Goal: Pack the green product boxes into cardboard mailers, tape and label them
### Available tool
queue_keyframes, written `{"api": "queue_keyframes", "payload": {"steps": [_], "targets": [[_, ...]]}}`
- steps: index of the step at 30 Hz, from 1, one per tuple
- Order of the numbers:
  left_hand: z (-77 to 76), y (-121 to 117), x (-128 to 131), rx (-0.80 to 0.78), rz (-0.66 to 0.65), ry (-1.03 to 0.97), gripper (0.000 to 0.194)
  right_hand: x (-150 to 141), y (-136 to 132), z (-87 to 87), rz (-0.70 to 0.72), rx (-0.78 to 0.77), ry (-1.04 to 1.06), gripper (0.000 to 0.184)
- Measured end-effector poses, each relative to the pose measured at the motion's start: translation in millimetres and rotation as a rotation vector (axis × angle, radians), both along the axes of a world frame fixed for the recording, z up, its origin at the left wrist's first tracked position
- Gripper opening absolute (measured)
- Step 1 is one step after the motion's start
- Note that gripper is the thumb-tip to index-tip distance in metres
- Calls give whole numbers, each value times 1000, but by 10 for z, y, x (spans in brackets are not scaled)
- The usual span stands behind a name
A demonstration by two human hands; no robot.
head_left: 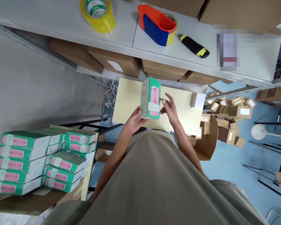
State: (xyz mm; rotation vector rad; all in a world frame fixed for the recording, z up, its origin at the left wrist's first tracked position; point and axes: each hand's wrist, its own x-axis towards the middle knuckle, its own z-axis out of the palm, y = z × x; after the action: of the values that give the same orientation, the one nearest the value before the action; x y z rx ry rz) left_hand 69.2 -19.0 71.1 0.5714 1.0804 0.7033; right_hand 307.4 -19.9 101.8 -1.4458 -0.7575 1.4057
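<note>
A green and white product box (150,98) with a pink bottle-like picture stands upright over the cream table (128,93). My left hand (134,121) grips its lower left corner, fingers under the base and thumb on the side. Just right of the box is my right hand (170,109), fingers spread and partly curled, holding nothing I can see. Whether its fingertips touch the box I cannot tell. A small white box (198,100) sits at the table's right end.
A shelf (124,34) above the table bears yellow tape (100,18), a tape dispenser (157,25) and a utility knife (194,46). Stacked green boxes (21,159) stand at lower left. Several brown cartons (227,125) lie on the blue floor at right.
</note>
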Motion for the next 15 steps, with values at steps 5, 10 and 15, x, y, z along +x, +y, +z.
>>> {"api": "queue_keyframes", "payload": {"steps": [5, 10, 15], "targets": [[-108, -129, -2, -41, -94, -59, 62, 69, 364, -48, 15, 103, 38, 82], [-108, -171, -59, -78, -105, -72, 64, 61, 428, -36, 50, 124, 9, 67], [69, -73, -47, 0, -87, -20, 78, 52, 422, -95, 4, 154, -56, 73]]}}
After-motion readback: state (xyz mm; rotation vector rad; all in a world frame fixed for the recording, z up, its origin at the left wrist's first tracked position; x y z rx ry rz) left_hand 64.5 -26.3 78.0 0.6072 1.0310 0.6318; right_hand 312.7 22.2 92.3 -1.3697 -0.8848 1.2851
